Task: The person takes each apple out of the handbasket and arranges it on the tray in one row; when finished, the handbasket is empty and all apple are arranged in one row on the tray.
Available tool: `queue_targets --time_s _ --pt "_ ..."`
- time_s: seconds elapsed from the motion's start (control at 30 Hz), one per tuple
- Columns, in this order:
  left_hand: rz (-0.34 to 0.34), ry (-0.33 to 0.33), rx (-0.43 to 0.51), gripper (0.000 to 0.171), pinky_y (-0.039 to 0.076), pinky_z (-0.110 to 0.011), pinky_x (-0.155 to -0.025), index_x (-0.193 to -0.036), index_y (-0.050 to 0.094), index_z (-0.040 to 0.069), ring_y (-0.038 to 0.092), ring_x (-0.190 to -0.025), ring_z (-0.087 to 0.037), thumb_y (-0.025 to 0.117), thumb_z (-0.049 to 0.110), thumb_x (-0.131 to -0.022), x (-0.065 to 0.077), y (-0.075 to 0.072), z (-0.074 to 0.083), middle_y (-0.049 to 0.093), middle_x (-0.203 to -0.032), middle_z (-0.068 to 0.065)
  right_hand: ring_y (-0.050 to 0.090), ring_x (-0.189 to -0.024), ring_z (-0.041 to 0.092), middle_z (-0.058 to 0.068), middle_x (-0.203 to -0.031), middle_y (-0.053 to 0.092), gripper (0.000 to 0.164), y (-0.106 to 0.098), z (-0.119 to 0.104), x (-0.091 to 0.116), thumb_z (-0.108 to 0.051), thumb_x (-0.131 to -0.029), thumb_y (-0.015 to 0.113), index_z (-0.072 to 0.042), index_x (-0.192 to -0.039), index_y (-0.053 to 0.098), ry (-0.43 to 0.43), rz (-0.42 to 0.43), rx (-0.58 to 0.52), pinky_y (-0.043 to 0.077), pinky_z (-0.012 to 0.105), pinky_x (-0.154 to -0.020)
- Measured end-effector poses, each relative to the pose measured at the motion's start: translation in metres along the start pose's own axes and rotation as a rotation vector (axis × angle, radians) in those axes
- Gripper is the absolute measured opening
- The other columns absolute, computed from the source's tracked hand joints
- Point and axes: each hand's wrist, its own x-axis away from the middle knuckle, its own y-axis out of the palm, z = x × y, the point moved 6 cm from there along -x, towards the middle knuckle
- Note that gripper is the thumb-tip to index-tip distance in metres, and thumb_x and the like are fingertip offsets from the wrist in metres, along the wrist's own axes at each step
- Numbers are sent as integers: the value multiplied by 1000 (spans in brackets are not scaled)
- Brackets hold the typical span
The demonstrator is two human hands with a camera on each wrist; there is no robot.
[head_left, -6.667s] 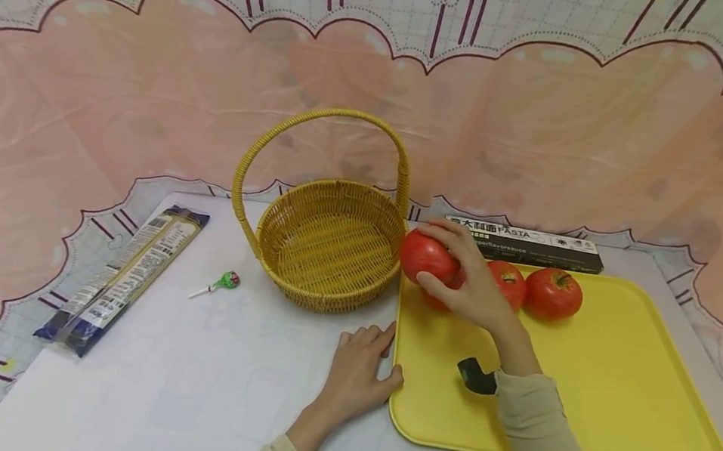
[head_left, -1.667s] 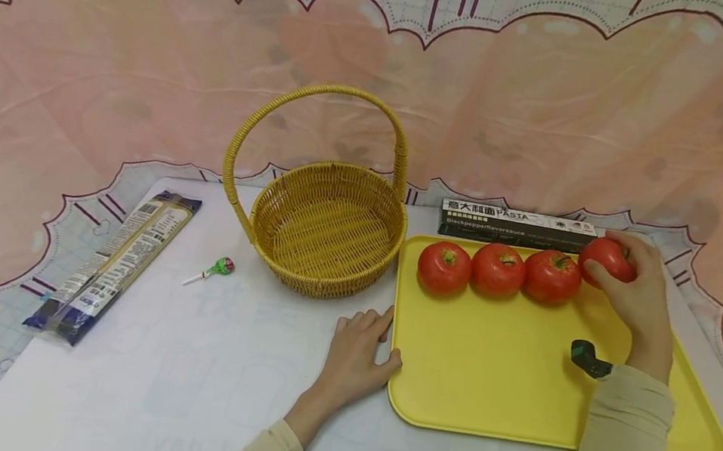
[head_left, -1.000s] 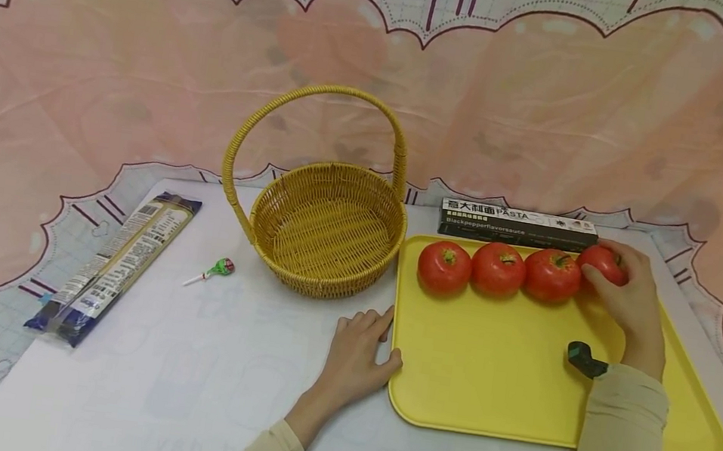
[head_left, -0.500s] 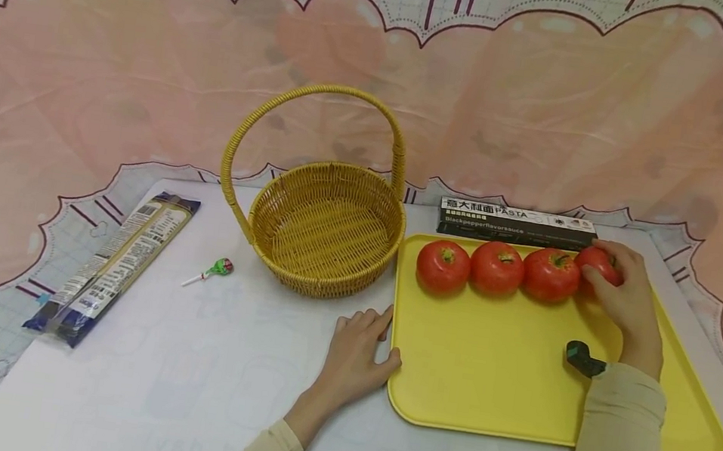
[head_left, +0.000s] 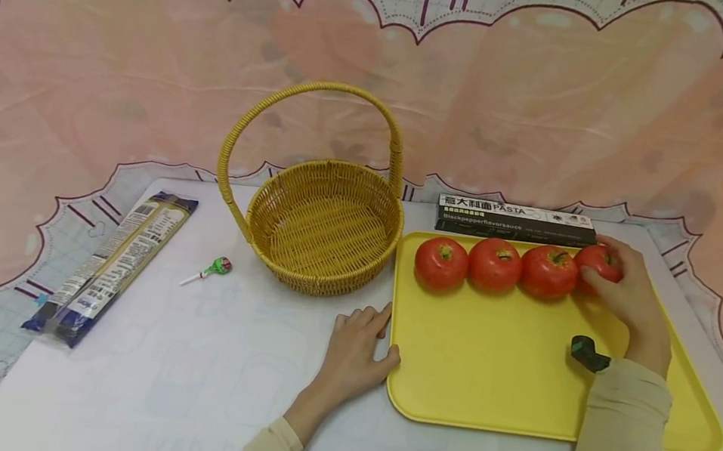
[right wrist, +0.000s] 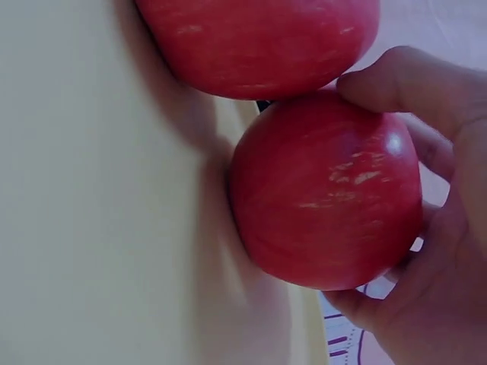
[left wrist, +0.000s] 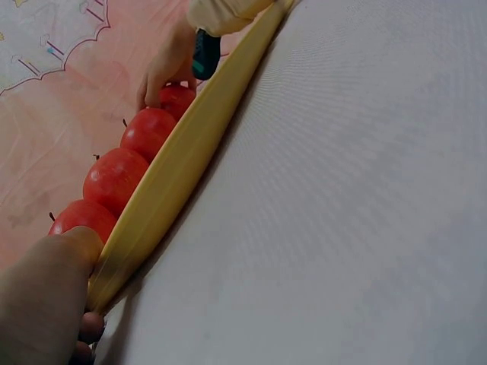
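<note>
Red apples stand in a row along the back of the yellow tray (head_left: 487, 364). My right hand (head_left: 627, 291) holds the rightmost apple (head_left: 600, 262), thumb on its left side and fingers behind it. In the right wrist view this apple (right wrist: 327, 190) meets its neighbour (right wrist: 262, 42) and sits against the tray surface. The left hand (head_left: 354, 354) rests on the table at the tray's left edge, its thumb and index finger touching the rim. From the left wrist, the left thumb (left wrist: 80, 247) overlaps the nearest apple (left wrist: 84, 217).
A yellow wicker basket (head_left: 319, 285) with a tall handle stands left of the tray. Behind the tray lies a black-and-white pasta box (head_left: 516, 223). A green-wrapped lollipop (head_left: 219, 265) and a long plastic packet (head_left: 116, 266) lie on the left of the table.
My right hand has moved from the tray's left end to its right end, where it has lowered the held apple beside the others. My left hand has stayed at the tray edge.
</note>
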Motion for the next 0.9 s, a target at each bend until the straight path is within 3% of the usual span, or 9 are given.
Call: queue_targets --time_s 0.1,0.17,0.27,0.67,0.8,0.9 --pt "-1 -1 0 56 20 -24 -68 -124 52 8 36 -68 -7 56 31 -73 0 0 0 41 -70 9 28 -113 37 25 -130 29 60 -1 0 -1 -25 -85 54 -6 -136 30 2 -20 18 29 14 -91" --pt "-3 -3 1 56 20 -24 -68 -124 52 8 35 -68 -6 56 31 -73 0 1 0 40 -70 10 25 -116 39 26 -131 27 59 -1 0 0 -27 -86 53 -6 -136 30 11 -41 38 28 33 -100" --pt "-6 -5 5 56 20 -24 -68 -124 52 8 35 -67 -6 56 31 -73 0 1 1 40 -70 10 21 -118 43 29 -133 23 58 0 1 1 -28 -87 50 -6 -136 29 16 -68 47 20 58 -98" --pt "-15 -12 6 56 20 -24 -68 -125 51 8 35 -68 -7 56 31 -73 0 1 1 40 -71 10 18 -121 44 29 -136 20 57 0 0 2 -30 -88 47 -8 -138 27 47 -77 31 16 60 -99" --pt "-20 -12 6 56 20 -24 -68 -125 51 8 35 -68 -7 56 32 -74 0 1 1 41 -71 9 17 -124 43 26 -138 20 56 -4 -2 1 -31 -88 46 -10 -138 29 76 -20 7 13 58 -102" --pt "-29 -15 19 54 20 -25 -69 -125 50 8 36 -69 -7 54 33 -78 -1 0 0 42 -72 8 18 -127 42 23 -140 23 53 -11 -6 1 -30 -88 45 -15 -137 32 88 73 -8 13 57 -103"
